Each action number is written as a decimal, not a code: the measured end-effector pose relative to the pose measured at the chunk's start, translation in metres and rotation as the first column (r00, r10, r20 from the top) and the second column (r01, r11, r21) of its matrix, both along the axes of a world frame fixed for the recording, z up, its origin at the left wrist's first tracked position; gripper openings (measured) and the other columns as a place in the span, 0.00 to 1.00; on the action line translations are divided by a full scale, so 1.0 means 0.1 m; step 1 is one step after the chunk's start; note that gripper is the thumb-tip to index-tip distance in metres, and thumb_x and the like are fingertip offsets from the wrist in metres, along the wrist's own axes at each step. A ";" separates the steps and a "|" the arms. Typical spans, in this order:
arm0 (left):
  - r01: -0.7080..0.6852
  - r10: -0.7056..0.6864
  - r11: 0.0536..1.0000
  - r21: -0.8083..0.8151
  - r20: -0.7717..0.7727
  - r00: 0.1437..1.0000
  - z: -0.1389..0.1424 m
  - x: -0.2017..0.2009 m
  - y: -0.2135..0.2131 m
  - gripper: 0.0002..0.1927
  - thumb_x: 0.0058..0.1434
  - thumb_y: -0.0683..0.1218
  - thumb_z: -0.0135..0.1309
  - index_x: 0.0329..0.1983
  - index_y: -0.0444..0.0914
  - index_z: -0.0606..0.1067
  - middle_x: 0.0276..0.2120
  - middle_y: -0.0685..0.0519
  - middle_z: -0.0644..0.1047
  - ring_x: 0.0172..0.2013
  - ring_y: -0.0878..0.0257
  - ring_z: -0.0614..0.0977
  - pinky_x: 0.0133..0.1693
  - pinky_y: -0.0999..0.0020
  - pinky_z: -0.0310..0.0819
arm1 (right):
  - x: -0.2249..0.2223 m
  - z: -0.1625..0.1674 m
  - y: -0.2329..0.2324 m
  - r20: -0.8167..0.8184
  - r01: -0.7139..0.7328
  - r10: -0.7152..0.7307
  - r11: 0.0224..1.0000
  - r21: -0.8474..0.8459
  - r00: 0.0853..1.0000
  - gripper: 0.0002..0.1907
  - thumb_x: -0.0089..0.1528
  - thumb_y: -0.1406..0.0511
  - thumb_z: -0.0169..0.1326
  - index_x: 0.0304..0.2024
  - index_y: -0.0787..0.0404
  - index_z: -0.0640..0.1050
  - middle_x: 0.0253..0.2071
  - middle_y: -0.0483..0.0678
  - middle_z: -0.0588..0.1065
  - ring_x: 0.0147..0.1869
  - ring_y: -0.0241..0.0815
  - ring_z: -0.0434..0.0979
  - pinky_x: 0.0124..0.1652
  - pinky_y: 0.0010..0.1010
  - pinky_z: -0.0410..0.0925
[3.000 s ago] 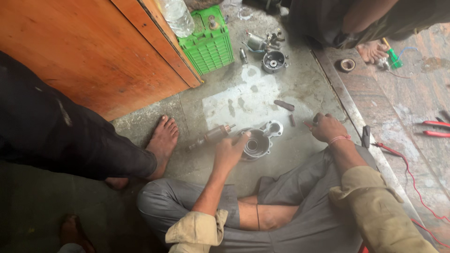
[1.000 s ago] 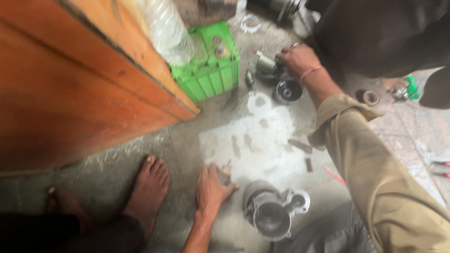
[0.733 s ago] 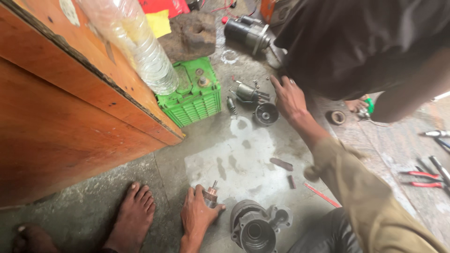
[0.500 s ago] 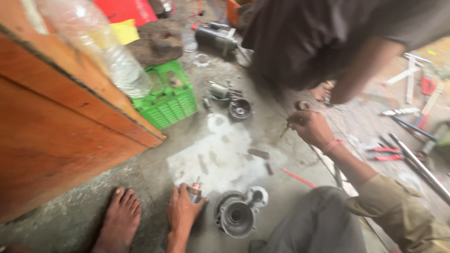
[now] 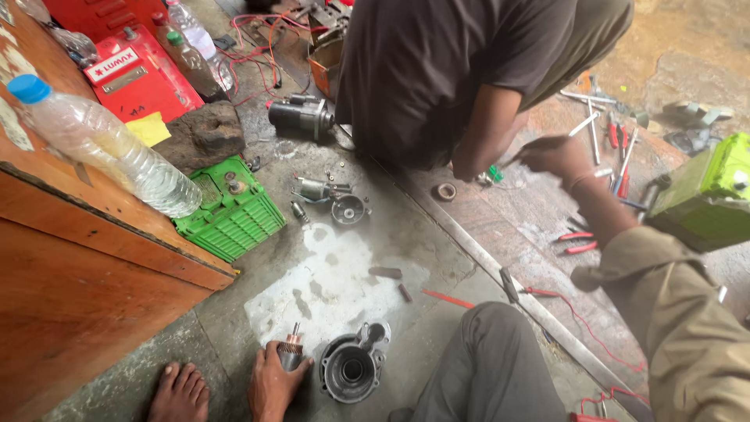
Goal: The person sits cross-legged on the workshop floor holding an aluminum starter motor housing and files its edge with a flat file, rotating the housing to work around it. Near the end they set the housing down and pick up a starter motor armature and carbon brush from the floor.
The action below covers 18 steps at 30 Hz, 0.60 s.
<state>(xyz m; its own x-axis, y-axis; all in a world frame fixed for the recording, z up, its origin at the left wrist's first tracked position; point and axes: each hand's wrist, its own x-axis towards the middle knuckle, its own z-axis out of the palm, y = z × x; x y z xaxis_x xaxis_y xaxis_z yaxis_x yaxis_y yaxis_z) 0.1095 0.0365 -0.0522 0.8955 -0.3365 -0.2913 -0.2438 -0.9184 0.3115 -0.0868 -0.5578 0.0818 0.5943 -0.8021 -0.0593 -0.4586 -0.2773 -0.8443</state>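
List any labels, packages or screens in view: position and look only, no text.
White rectangular label with dark print: on the red box-shaped case, upper left, beside the bottles.
Yellow paper slip: lying just below that red case, next to the dark rock.
Pale sticker scraps: on the orange wooden cabinet top, far left, partly cut off.
No screens in view.

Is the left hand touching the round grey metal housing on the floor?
No, the left hand grips a small cylindrical metal part, beside the round grey metal housing.
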 end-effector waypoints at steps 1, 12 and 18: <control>0.027 -0.027 1.000 -0.014 0.034 0.999 0.02 -0.01 0.01 0.39 0.43 0.66 0.69 0.54 0.46 0.71 0.48 0.47 0.76 0.50 0.45 0.80 0.47 0.50 0.77 | -0.10 0.06 -0.10 0.190 -0.035 0.000 0.983 0.182 0.982 0.16 0.62 0.67 0.57 0.50 0.69 0.80 0.44 0.54 0.83 0.43 0.40 0.86 0.44 0.29 0.77; 0.024 -0.022 0.997 -0.074 0.031 0.999 -0.10 -0.01 0.07 0.36 0.42 0.61 0.71 0.51 0.43 0.70 0.47 0.44 0.75 0.48 0.41 0.79 0.46 0.46 0.75 | -0.48 -0.55 1.30 0.287 -0.061 -0.221 0.685 0.726 0.932 0.10 0.68 0.61 0.50 0.42 0.60 0.79 0.31 0.43 0.71 0.35 0.35 0.68 0.37 0.28 0.63; 0.038 -0.031 0.987 -0.154 0.048 0.998 -0.21 -0.03 0.09 0.35 0.42 0.59 0.72 0.48 0.41 0.70 0.45 0.41 0.75 0.47 0.40 0.78 0.46 0.47 0.74 | 0.00 -0.98 2.17 0.463 -0.450 -0.339 0.121 0.885 0.819 0.06 0.71 0.65 0.52 0.43 0.63 0.75 0.39 0.46 0.73 0.38 0.36 0.71 0.42 0.28 0.67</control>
